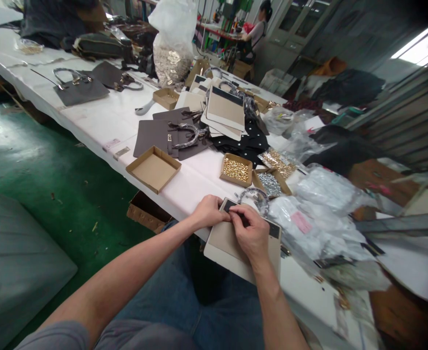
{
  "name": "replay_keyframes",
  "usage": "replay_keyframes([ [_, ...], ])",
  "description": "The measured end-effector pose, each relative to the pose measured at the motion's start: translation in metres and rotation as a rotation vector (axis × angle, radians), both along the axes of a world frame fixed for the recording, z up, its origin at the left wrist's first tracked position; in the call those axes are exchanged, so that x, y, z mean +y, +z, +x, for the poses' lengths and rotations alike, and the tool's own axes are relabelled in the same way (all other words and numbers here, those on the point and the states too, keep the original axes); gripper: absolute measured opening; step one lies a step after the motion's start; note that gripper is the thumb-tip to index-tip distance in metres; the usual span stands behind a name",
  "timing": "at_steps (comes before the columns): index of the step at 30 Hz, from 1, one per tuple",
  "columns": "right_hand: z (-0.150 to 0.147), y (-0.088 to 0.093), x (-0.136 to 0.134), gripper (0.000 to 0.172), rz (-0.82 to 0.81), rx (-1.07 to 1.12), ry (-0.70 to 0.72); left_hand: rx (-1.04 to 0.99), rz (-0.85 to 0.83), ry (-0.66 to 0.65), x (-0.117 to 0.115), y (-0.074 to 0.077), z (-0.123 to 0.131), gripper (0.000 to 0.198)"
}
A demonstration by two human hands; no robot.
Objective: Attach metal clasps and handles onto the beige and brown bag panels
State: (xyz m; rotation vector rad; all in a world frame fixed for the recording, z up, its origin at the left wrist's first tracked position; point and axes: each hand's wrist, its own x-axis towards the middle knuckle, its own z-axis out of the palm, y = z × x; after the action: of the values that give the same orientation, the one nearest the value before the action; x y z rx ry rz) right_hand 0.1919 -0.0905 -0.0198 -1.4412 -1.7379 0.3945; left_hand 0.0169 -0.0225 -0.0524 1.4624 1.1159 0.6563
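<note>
The right hand's (251, 231) grip is drawn nearly closed, thumb and forefinger meeting over the dark strip (274, 229) of the beige panel (225, 240), though I cannot tell what, if anything, they pinch; the left hand (209, 212) curls at the panel's far left corner, its closure hidden. Fine fingerwork here calls for steadying that corner, since the panel overhangs the counter's (199, 184) near edge, and for not jostling the box of gold pieces (236, 183) beyond.
</note>
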Motion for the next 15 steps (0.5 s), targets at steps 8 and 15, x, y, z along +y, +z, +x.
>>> replay_keyframes([
  [8,0.0069,-0.0049,0.0053,0.015,-0.071,0.011,-0.014,0.020,0.016,-0.008,-0.0017,0.0044,-0.0014,0.033],
  [15,0.0082,-0.0093,0.0070,0.017,-0.096,0.036,-0.046,0.029,0.047,-0.038,-0.0005,-0.0020,-0.0011,0.038],
])
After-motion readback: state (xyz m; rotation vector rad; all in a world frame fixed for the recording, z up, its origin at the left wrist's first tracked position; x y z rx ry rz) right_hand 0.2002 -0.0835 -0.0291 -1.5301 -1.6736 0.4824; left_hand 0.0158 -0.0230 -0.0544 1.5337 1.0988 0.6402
